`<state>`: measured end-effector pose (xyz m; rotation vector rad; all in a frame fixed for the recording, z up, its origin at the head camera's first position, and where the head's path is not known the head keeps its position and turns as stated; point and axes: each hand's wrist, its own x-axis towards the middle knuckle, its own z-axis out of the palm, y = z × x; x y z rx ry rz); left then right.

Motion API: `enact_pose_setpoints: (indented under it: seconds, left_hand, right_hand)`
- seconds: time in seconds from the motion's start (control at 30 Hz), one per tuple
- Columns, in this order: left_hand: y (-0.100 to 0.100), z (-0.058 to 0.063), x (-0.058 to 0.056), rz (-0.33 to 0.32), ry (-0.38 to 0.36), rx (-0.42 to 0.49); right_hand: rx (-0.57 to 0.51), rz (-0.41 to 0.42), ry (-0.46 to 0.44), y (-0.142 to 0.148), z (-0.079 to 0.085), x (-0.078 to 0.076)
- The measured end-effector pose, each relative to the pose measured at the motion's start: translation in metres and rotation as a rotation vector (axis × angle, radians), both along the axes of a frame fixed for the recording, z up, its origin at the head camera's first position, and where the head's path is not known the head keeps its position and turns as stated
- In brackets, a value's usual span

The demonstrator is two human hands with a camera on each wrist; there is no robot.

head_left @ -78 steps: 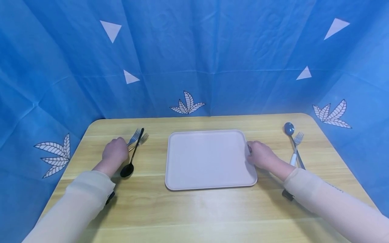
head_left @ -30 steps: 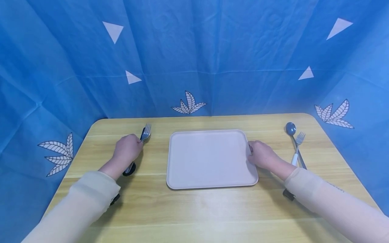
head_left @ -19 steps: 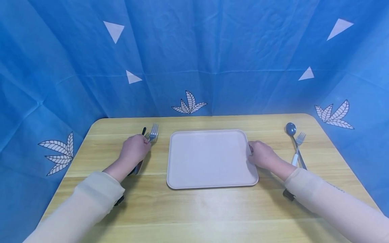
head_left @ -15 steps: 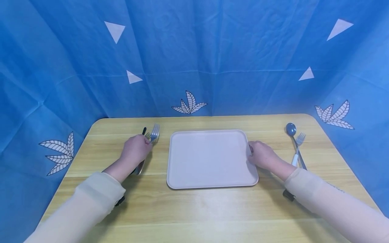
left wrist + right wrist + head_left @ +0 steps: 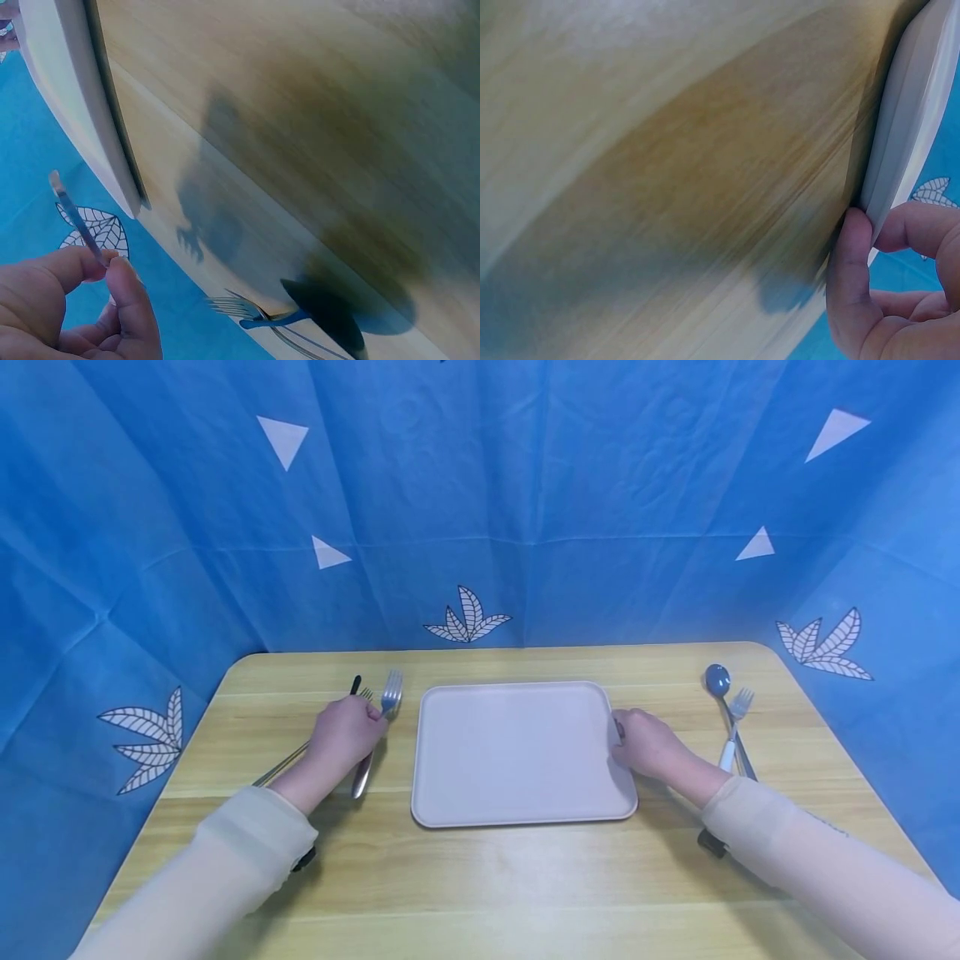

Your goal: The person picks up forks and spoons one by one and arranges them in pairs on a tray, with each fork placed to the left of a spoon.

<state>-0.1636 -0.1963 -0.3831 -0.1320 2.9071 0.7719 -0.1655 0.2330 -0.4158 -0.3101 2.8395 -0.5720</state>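
Observation:
In the head view my left hand (image 5: 348,727) holds a silver fork (image 5: 391,692) between the table's left side and the tray, tines pointing away. The left wrist view shows this fork (image 5: 73,217) edge-on, pinched between thumb and finger. Beneath the left hand lie a second, gold-toned fork (image 5: 281,764) and a black utensil whose handle end (image 5: 356,683) shows; my hand and forearm hide much of both. My right hand (image 5: 643,745) grips the right edge of a pale rectangular tray (image 5: 517,756). The right wrist view shows thumb and finger pinching the tray's rim (image 5: 900,127).
On the right of the wooden table (image 5: 480,877), a silver spoon (image 5: 717,679) and a white-handled fork (image 5: 741,702) lie crossed, partly behind my right sleeve. A blue patterned cloth (image 5: 480,493) hangs around the table's back and sides.
My left hand has taken up the silver fork from the crossed cutlery on the left and moved it right, toward the tray. My right hand and the tray have stayed in place.

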Motion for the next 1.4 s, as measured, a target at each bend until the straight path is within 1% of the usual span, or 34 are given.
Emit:
enact_pose_setpoints:
  seconds: [0.13, 0.4, 0.67, 0.9, 1.17, 1.4]
  left_hand:
    - [0.004, -0.002, 0.001, -0.005, -0.001, 0.008]
    - [0.012, -0.005, 0.002, -0.036, 0.004, 0.016]
    - [0.019, -0.010, 0.001, -0.059, 0.043, -0.010]
    - [0.025, -0.011, 0.003, -0.051, 0.031, -0.002]
    - [0.034, -0.015, 0.002, -0.075, 0.041, 0.000]
    - [0.040, -0.017, 0.002, -0.068, 0.000, 0.050]
  right_hand:
    - [-0.003, 0.001, 0.001, 0.000, 0.000, 0.000]
    - [-0.018, -0.006, -0.015, 0.000, 0.000, 0.000]
    - [-0.012, -0.015, -0.026, 0.000, 0.001, 0.000]
    - [-0.017, -0.006, -0.022, 0.000, -0.001, 0.000]
    - [-0.015, -0.012, -0.016, 0.001, -0.002, 0.000]
    - [-0.021, -0.019, -0.015, 0.001, -0.002, 0.001]
